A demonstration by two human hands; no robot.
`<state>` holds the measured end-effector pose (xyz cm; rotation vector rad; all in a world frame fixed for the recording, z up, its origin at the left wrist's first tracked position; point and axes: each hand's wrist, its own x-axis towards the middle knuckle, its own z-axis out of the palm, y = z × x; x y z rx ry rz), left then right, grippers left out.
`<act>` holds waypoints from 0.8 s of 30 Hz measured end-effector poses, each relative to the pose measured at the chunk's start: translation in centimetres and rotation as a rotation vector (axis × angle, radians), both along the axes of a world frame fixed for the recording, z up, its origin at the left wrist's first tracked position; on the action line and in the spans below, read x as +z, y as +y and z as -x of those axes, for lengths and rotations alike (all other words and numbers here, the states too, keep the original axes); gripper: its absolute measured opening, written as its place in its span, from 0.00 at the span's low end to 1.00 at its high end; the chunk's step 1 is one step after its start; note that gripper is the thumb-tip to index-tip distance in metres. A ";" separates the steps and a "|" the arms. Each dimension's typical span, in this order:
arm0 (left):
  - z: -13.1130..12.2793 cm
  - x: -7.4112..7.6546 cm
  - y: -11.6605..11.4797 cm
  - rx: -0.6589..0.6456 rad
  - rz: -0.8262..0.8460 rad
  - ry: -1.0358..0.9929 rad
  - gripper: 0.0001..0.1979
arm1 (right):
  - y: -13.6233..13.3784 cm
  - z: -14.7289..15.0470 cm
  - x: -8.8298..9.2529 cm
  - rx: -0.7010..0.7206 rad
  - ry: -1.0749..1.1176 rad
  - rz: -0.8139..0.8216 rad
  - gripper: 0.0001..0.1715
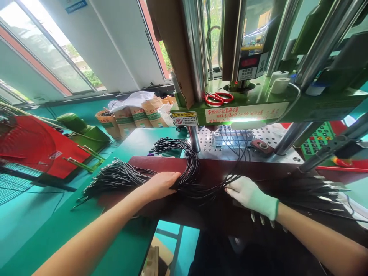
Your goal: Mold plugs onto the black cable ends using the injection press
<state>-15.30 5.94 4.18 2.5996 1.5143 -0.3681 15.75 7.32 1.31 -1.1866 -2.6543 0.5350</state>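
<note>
Black cables (pixel 198 190) run in a curved bundle across the dark red table in front of a green press. Bare and closed, my left hand (pixel 165 184) is around the bundle left of centre. My right hand (pixel 244 191), in a white and green glove, pinches the cables further right. From there, several thin strands rise to a clear mould (pixel 232 138) on the perforated metal plate. Another cable pile (pixel 117 177) with metal ends lies to the left, and a further pile (pixel 310 191) lies to the right.
Red scissors (pixel 219 98) and white spools (pixel 279 82) rest on the press ledge (pixel 316 105). Steel columns stand at both sides of the plate. Paper sacks (pixel 140 115) stand behind the green table (pixel 138 134). A button panel (pixel 319 140) is at the right.
</note>
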 end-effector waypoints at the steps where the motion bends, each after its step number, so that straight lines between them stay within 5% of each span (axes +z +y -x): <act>1: -0.1 0.3 -0.1 -0.013 -0.027 0.015 0.19 | 0.0 0.0 0.0 0.005 0.011 0.010 0.14; 6: -0.3 1.9 -0.7 -0.003 -0.267 0.072 0.19 | 0.3 0.2 0.0 0.070 0.012 0.001 0.16; 11: -0.3 1.8 -1.0 -0.020 -0.413 0.037 0.21 | 0.4 1.0 -0.3 0.077 0.047 -0.025 0.16; 24: 0.4 -3.5 -2.2 -0.022 -0.382 -0.093 0.25 | 0.0 1.7 -0.6 0.165 -0.167 -0.206 0.17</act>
